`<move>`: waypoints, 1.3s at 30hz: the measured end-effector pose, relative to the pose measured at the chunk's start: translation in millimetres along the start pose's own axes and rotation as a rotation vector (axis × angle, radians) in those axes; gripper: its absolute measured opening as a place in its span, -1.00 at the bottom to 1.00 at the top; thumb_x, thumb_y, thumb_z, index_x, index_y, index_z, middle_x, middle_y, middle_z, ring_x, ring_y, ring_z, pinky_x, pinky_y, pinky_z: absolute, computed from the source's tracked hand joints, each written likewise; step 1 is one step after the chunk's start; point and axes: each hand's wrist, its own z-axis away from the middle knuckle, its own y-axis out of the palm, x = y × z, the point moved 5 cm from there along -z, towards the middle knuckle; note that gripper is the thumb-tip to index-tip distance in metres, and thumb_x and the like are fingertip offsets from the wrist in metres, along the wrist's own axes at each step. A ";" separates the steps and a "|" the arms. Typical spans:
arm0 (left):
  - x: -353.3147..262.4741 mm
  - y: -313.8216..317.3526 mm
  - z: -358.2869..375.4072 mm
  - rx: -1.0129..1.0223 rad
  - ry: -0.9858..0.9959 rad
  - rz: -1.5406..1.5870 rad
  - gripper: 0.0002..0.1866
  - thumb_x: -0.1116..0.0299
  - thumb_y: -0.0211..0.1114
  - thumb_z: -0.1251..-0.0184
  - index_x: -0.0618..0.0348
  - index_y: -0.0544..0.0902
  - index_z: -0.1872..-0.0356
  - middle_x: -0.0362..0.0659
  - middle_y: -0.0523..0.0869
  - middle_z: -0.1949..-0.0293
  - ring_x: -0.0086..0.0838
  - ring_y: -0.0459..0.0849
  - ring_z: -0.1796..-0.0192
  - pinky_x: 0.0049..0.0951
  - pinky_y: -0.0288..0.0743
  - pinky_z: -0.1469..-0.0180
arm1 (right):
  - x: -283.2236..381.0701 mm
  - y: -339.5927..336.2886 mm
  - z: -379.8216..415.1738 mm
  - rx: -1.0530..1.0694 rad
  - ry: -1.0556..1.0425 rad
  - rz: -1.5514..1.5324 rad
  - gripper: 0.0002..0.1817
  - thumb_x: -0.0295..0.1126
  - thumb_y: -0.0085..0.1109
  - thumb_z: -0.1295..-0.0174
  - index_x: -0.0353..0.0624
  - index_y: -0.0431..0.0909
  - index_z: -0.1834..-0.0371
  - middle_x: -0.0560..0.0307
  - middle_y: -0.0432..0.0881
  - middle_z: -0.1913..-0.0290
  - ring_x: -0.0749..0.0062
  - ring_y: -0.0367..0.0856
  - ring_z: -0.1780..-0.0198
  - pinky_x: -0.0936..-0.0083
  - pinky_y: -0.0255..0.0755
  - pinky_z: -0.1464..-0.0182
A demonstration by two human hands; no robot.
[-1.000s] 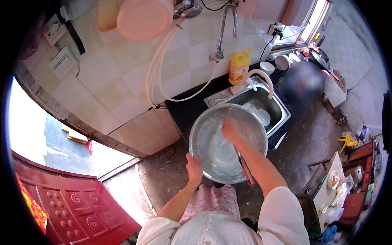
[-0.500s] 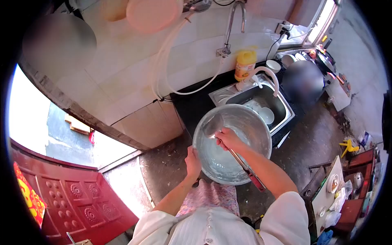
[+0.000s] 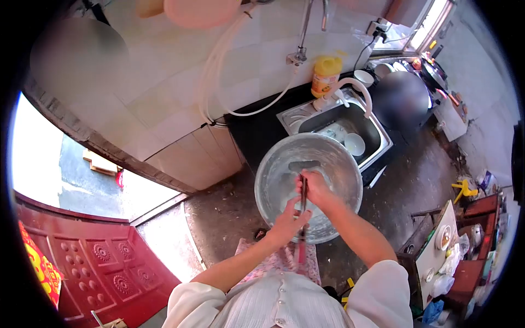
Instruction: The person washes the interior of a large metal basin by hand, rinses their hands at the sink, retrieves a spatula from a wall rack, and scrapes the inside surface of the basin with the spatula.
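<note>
A wide metal basin [image 3: 268, 188] stands in front of me, its inner wall smeared with whitish residue. My right hand [image 3: 316, 188] is closed around the upper handle of a long-handled spatula [image 3: 304, 165], whose metal head is inside the basin, seen nearly edge-on. Lower down, over the basin's near side, my left hand [image 3: 289, 223] is at the same handle, its fingers seemingly closing about it. The handle's reddish end points toward my body. Partly hidden by my hands is the basin's bottom.
Behind the basin is a steel sink [image 3: 377, 127] with a white bowl [image 3: 354, 144] and a pale faucet [image 3: 358, 85]. A yellow jug [image 3: 326, 76] stands by the wall. Low furniture with a pale top [image 3: 437, 257] is at right; a red door [image 3: 104, 257] is at left.
My left hand has left the basin's rim and moved right to the spatula handle. The spatula has swung from slanting toward the right to nearly in line with my body.
</note>
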 end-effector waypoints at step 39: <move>17.1 28.2 56.8 0.021 -0.106 -1.429 -0.39 0.45 0.00 -0.23 -0.02 0.19 -0.36 0.19 0.64 0.23 0.06 0.66 0.18 0.00 0.52 0.20 | 51.6 -167.3 12.0 -0.298 -0.673 0.958 -0.50 -0.56 -0.04 -0.05 -0.23 0.10 -0.10 -0.47 0.54 0.26 -0.45 0.48 0.13 -0.07 0.34 0.11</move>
